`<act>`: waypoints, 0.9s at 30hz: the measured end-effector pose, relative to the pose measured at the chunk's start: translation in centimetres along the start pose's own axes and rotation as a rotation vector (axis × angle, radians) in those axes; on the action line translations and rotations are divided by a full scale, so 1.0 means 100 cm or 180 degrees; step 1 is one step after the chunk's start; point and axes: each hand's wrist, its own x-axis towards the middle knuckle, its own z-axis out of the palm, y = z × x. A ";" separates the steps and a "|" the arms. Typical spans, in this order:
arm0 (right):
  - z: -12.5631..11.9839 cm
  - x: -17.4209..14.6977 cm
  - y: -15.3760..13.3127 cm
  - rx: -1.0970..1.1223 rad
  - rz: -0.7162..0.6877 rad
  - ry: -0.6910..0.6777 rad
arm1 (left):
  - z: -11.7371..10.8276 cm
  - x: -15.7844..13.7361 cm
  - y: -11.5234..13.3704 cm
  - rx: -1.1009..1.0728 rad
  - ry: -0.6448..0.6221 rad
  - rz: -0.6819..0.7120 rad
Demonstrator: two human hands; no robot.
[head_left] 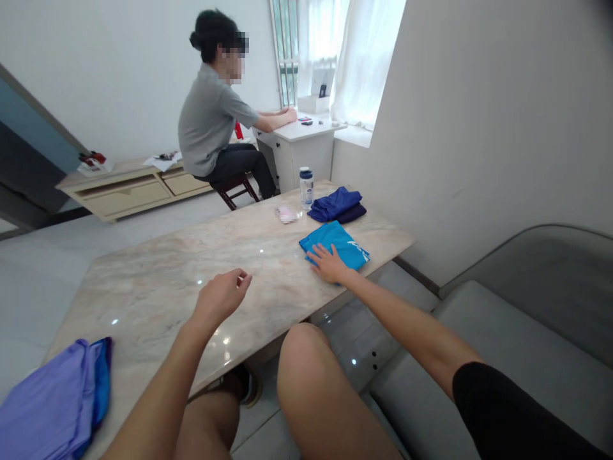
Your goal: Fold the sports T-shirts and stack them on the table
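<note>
My right hand [328, 263] lies flat, fingers spread, on a bright blue folded garment [342, 239] with white lettering near one corner. Over the middle of the marble-topped table [163, 281] is my left hand [223, 295], loosely curled, a small gap showing between thumb and fingers and nothing visible in it. Just behind the bright blue garment sits a dark blue folded garment [335, 203], with a navy cloth [353, 214] partly under it. At the lower left, a lilac folded garment [50, 396] rests on blue and purple cloth [102, 377].
A clear bottle with a dark cap [306, 187] and a pinkish packet [286, 214] stand near the table's far edge. Beyond it, another person [211, 115] sits on a stool at a white desk [306, 131]. A grey sofa [479, 358] is at right, against the wall.
</note>
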 end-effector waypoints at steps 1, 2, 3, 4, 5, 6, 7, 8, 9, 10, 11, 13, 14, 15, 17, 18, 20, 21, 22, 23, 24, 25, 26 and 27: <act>0.006 -0.013 -0.020 0.0177 -0.0139 -0.0022 | 0.000 -0.007 0.004 -0.0181 -0.0014 0.0108; 0.011 -0.027 -0.040 0.0375 -0.0231 -0.0087 | 0.000 -0.015 0.008 -0.0318 -0.0035 0.0209; 0.016 -0.040 -0.059 0.0854 -0.0243 -0.0164 | 0.002 -0.023 0.012 -0.0385 -0.0051 0.0279; 0.020 -0.054 -0.077 0.1356 -0.0218 -0.0264 | 0.004 -0.031 0.015 -0.0385 -0.0045 0.0302; 0.020 -0.066 -0.093 0.1933 -0.0174 -0.0394 | 0.006 -0.040 0.017 -0.0338 -0.0009 0.0281; 0.018 -0.078 -0.107 0.2500 -0.0121 -0.0530 | 0.008 -0.049 0.018 -0.0276 0.0051 0.0227; 0.012 -0.089 -0.118 0.2954 -0.0074 -0.0653 | 0.011 -0.058 0.017 -0.0222 0.0123 0.0157; 0.005 -0.100 -0.127 0.3322 -0.0039 -0.0765 | 0.013 -0.066 0.014 -0.0183 0.0199 0.0073; -0.004 -0.109 -0.132 0.3518 -0.0005 -0.0784 | 0.015 -0.075 0.009 -0.0167 0.0263 -0.0009; -0.012 -0.118 -0.136 0.3562 0.0018 -0.0745 | 0.017 -0.083 0.003 -0.0164 0.0306 -0.0072; -0.020 -0.126 -0.137 0.3566 0.0037 -0.0655 | 0.020 -0.090 -0.006 -0.0175 0.0332 -0.0133; -0.032 -0.143 -0.139 0.2947 -0.0123 -0.0333 | 0.023 -0.102 -0.025 -0.0269 0.0356 -0.0250; -0.036 -0.152 -0.140 0.2586 -0.0224 -0.0115 | 0.025 -0.107 -0.036 -0.0342 0.0383 -0.0309; -0.038 -0.162 -0.142 0.2195 -0.0356 0.0138 | 0.026 -0.111 -0.046 -0.0422 0.0427 -0.0362; -0.039 -0.183 -0.148 0.1459 -0.0520 0.0694 | 0.028 -0.119 -0.067 -0.0574 0.0572 -0.0456; -0.039 -0.193 -0.152 0.1137 -0.0531 0.0957 | 0.029 -0.123 -0.077 -0.0640 0.0642 -0.0496; -0.037 -0.209 -0.159 0.0632 -0.0419 0.1339 | 0.031 -0.131 -0.097 -0.0764 0.0712 -0.0578; -0.036 -0.214 -0.161 0.0459 -0.0350 0.1446 | 0.031 -0.134 -0.106 -0.0829 0.0698 -0.0612; -0.035 -0.217 -0.162 0.0329 -0.0312 0.1505 | 0.032 -0.137 -0.115 -0.0901 0.0657 -0.0640; -0.035 -0.219 -0.162 0.0226 -0.0304 0.1529 | 0.033 -0.140 -0.122 -0.0988 0.0595 -0.0662; -0.034 -0.220 -0.160 0.0144 -0.0316 0.1539 | 0.033 -0.142 -0.129 -0.1098 0.0524 -0.0686; -0.034 -0.219 -0.158 0.0085 -0.0331 0.1548 | 0.033 -0.144 -0.134 -0.1222 0.0460 -0.0714; -0.034 -0.219 -0.156 0.0050 -0.0344 0.1554 | 0.033 -0.146 -0.138 -0.1344 0.0416 -0.0748; -0.034 -0.217 -0.154 0.0036 -0.0354 0.1563 | 0.032 -0.146 -0.141 -0.1450 0.0395 -0.0775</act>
